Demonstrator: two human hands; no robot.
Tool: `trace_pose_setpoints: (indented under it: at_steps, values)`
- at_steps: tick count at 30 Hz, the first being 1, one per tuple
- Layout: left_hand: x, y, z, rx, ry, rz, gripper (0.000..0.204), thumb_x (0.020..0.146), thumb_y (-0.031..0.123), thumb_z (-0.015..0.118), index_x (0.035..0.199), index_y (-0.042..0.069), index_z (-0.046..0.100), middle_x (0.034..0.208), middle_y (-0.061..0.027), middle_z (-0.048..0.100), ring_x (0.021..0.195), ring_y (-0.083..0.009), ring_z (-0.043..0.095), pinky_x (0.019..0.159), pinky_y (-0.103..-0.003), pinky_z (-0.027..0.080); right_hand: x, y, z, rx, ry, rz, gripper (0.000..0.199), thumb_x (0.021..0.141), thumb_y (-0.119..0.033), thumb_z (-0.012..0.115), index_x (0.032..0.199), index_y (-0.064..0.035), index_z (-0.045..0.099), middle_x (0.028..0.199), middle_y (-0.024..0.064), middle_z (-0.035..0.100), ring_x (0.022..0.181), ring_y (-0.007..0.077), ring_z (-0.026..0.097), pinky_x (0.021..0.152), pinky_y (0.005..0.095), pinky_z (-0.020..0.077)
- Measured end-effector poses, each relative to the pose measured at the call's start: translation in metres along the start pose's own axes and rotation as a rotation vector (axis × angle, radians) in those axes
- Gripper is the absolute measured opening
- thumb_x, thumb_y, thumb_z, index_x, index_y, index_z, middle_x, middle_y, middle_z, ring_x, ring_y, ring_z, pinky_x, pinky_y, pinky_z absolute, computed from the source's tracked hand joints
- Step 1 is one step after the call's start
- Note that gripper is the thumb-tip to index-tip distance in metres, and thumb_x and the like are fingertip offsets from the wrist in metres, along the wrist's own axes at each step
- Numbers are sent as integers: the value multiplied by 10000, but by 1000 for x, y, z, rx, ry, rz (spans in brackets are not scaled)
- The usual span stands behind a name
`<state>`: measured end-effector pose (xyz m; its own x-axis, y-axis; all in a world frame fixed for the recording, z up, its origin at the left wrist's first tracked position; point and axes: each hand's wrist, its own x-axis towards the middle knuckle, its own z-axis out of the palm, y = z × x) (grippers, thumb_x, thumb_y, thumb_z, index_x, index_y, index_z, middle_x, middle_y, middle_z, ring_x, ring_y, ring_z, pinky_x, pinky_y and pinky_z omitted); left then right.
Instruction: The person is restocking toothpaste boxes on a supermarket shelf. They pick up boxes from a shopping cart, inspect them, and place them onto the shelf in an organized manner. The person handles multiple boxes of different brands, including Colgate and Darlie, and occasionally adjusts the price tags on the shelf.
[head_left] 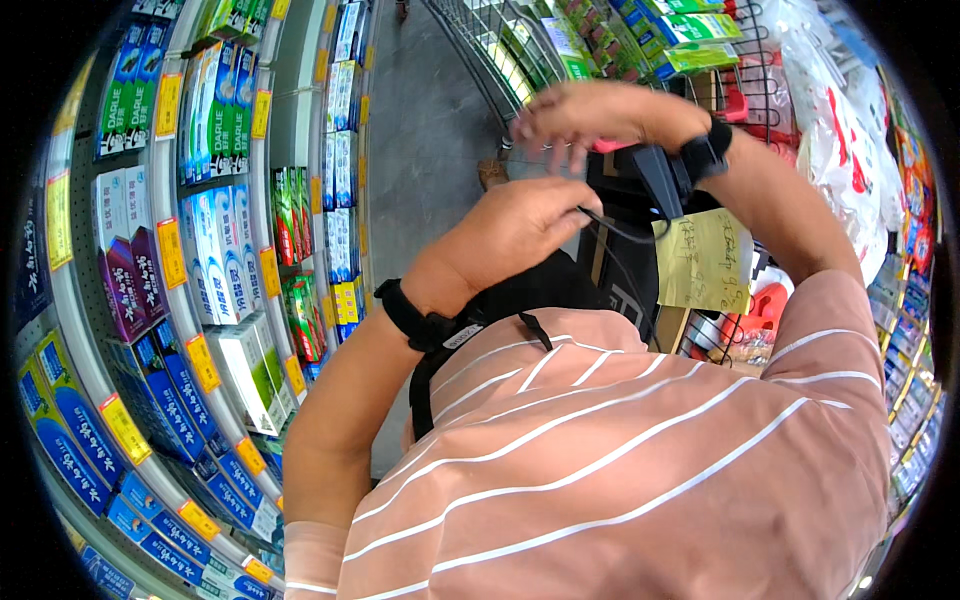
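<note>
My left hand [525,218] is closed in front of my waist, pinching a thin black cable [628,236] near its fingertips. From there the cable loops right, beneath a black device [655,182] at my right wrist. Above and beyond it is my right hand [585,112], slightly blurred, its fingers loosely bent and apart with nothing seen in them. A black band [706,150] circles the right wrist, and another black band [415,318] is on the left one. A black bag or pouch [545,285] sits against my striped shirt.
Shelves of boxed toothpaste [218,250] with yellow price tags line the left. A wire shopping cart [478,50] stands ahead on the grey floor [415,110]. To the right are a wire rack [768,100] of packages, a handwritten yellow paper [703,262] and white plastic bags [840,150].
</note>
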<state>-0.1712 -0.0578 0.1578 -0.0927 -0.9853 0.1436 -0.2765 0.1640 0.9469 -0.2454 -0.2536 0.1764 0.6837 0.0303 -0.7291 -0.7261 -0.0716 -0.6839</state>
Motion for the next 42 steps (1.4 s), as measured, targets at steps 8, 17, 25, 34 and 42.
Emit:
trace_pose_setpoints:
  at_steps: [8, 17, 25, 34, 42]
  values:
    - [12, 39, 50, 124, -404, 73, 162, 867, 157, 623, 1025, 133, 650, 883, -110, 670, 855, -337, 648, 714, -425, 521, -76, 145, 60, 338, -240, 379, 420, 912, -329, 618, 1162, 5, 568, 889, 105, 672, 731, 219, 695, 637, 381, 618]
    - [28, 61, 41, 30, -355, 101, 266, 896, 195, 627, 1133, 74, 609, 927, -135, 656, 837, -311, 652, 722, -398, 515, -154, 203, 113, -75, -415, 468, 326, 939, -313, 578, 1122, -50, 639, 893, 46, 666, 785, 178, 652, 653, 296, 564]
    - [-36, 32, -57, -202, -117, -467, 358, 975, 236, 576, 1287, 61, 553, 1027, -58, 647, 920, -129, 620, 774, -267, 484, -305, 214, 36, 47, 128, 303, 330, 971, -372, 535, 1026, -63, 638, 730, 64, 607, 605, 175, 588, 581, 314, 505]
    - [-148, 26, -95, -140, 308, -770, 449, 989, 326, 536, 1314, 16, 527, 1024, -75, 639, 889, -150, 612, 770, -275, 490, -364, 115, -38, 72, 952, 57, 416, 996, -472, 479, 1062, -81, 608, 557, -77, 327, 471, 60, 385, 451, 231, 330]
    - [-172, 36, -97, -160, 387, -785, 434, 1000, 309, 525, 1303, -1, 529, 1033, -72, 634, 893, -139, 602, 772, -268, 487, -394, 69, -88, -629, 1221, -315, 121, 905, -81, 601, 995, -1, 615, 779, 98, 653, 691, 254, 619, 653, 397, 508]
